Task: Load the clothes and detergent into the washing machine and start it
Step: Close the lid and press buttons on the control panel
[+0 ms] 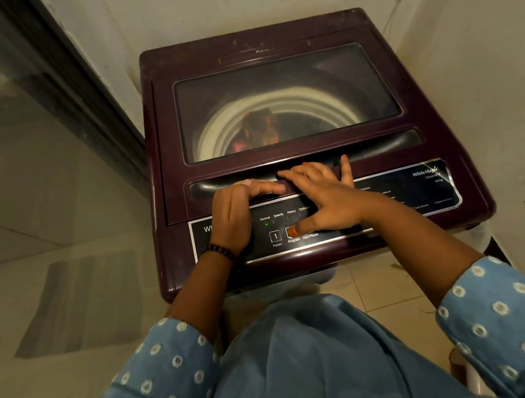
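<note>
With the clothes in the drum under the shut lid, your left hand rests flat and your right hand spreads, thumb on Program (Normal lit), so Start/Pause likely comes next.

Both hands rest on the closed washing machine lid; the right hand thumb presses the Program button, the left hand lies flat.

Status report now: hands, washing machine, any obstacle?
Left hand flat on lid edge. Right hand spread, thumb on Program button. Washing machine lid shut, clothes inside. No obstacle seen.
</note>
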### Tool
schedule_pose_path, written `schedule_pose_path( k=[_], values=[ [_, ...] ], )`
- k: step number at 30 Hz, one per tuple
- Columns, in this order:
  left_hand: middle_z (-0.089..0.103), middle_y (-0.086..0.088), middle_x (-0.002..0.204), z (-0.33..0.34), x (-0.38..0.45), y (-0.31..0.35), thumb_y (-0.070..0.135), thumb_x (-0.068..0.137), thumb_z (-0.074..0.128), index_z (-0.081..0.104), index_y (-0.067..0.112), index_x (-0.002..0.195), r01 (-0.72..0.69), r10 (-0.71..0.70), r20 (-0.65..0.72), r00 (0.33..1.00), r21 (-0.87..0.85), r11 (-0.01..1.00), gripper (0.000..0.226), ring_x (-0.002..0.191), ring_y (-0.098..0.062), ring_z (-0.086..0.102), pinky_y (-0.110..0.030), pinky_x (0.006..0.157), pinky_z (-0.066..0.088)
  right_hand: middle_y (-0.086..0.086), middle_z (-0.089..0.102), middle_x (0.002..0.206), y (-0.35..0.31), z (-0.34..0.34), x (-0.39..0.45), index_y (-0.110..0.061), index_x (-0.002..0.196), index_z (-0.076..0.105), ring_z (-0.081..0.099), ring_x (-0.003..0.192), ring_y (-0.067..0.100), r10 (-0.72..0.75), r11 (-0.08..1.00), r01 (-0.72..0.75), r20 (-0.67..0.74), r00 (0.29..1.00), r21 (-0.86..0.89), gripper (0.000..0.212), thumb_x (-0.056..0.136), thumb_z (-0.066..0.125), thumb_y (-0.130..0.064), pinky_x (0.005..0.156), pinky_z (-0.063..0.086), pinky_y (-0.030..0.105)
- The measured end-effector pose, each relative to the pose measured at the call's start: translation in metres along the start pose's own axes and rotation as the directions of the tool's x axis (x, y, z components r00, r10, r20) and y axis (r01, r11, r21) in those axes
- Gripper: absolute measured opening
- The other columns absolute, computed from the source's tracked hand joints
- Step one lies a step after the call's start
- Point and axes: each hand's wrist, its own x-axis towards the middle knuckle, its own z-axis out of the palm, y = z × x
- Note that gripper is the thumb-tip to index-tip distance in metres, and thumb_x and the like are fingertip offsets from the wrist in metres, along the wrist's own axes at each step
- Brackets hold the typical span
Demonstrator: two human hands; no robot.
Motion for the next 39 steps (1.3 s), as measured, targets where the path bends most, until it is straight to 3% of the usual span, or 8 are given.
schedule_pose_path(
  k=[4, 12, 15, 20, 24, 33, 39],
  values=[
    [0.075, -0.004, 0.097, -0.001, -0.001, 0.001, 0.028, 0.09, 0.02, 0.076, 0.009, 0.093, -0.042, 0.042, 0.006, 0.999, 0.041, 0.998, 0.059, 0.098, -0.009, 0.068, -0.023, 0.089, 0.05, -0.005, 0.009, 0.16, 0.0, 0.001, 0.001, -0.034, 0.153, 0.008, -0.008, 0.148, 0.014, 0.012, 1.0, -0.012, -0.019, 1.0, 0.015, 0.102, 0.075, 0.07, -0.058, 0.108, -0.025, 0.06],
    [0.075, -0.007, 0.097, 0.0, 0.001, -0.001, 0.017, 0.093, 0.022, 0.076, 0.007, 0.092, -0.02, 0.02, -0.002, 1.0, 0.008, 1.0, 0.055, 0.099, -0.014, 0.069, -0.028, 0.089, 0.051, -0.006, 0.011, 0.16, 0.0, 0.005, 0.002, -0.035, 0.153, 0.01, -0.006, 0.148, 0.014, 0.019, 1.0, -0.018, -0.063, 0.998, 0.009, 0.103, 0.073, 0.07, -0.059, 0.108, -0.024, 0.06],
    [0.075, -0.007, 0.098, -0.001, 0.001, -0.001, 0.024, 0.092, 0.022, 0.076, 0.011, 0.093, -0.029, 0.029, 0.004, 1.0, 0.017, 0.999, 0.055, 0.099, -0.015, 0.069, -0.029, 0.09, 0.051, -0.006, 0.01, 0.16, 0.001, 0.006, 0.002, -0.034, 0.153, 0.008, -0.006, 0.148, 0.015, 0.01, 1.0, -0.011, -0.063, 0.998, -0.019, 0.105, 0.073, 0.069, -0.062, 0.108, -0.024, 0.061],
    [0.075, -0.007, 0.098, 0.0, 0.001, -0.001, 0.028, 0.09, 0.021, 0.076, 0.009, 0.092, -0.023, 0.023, -0.001, 1.0, 0.017, 1.0, 0.058, 0.099, -0.016, 0.069, -0.032, 0.091, 0.052, -0.005, 0.0, 0.161, 0.004, -0.002, -0.003, -0.032, 0.153, -0.004, -0.016, 0.147, 0.018, -0.027, 0.999, 0.028, 0.058, 0.998, -0.021, 0.125, 0.062, 0.073, -0.069, 0.104, -0.029, 0.062],
    [0.075, -0.005, 0.097, 0.0, 0.0, 0.0, 0.029, 0.09, 0.022, 0.076, 0.011, 0.091, -0.021, 0.021, -0.012, 1.0, 0.003, 1.0, 0.057, 0.099, -0.015, 0.069, -0.029, 0.091, 0.051, -0.005, -0.003, 0.161, 0.003, -0.003, -0.004, -0.031, 0.153, -0.007, -0.017, 0.147, 0.017, -0.03, 0.998, 0.034, 0.072, 0.997, -0.056, 0.134, 0.057, 0.078, -0.068, 0.103, -0.028, 0.064],
    [0.076, -0.006, 0.095, 0.003, -0.001, 0.001, 0.016, 0.093, 0.022, 0.077, 0.006, 0.089, 0.006, -0.007, -0.049, 0.999, -0.011, 1.0, 0.055, 0.097, -0.015, 0.07, -0.027, 0.088, 0.051, -0.004, 0.002, 0.161, 0.003, -0.001, -0.004, -0.03, 0.153, -0.003, -0.013, 0.148, 0.018, -0.047, 0.997, 0.049, 0.037, 0.998, -0.056, 0.133, 0.055, 0.079, -0.068, 0.105, -0.025, 0.065],
    [0.076, -0.003, 0.094, 0.003, -0.001, 0.001, 0.025, 0.091, 0.022, 0.076, 0.012, 0.088, -0.015, 0.015, -0.053, 0.998, 0.005, 1.0, 0.056, 0.096, -0.016, 0.07, -0.026, 0.088, 0.051, -0.004, 0.004, 0.16, 0.004, 0.0, -0.001, -0.03, 0.153, -0.002, -0.011, 0.148, 0.018, -0.061, 0.996, 0.062, 0.02, 0.998, -0.06, 0.133, 0.054, 0.078, -0.069, 0.106, -0.025, 0.064]
  ],
)
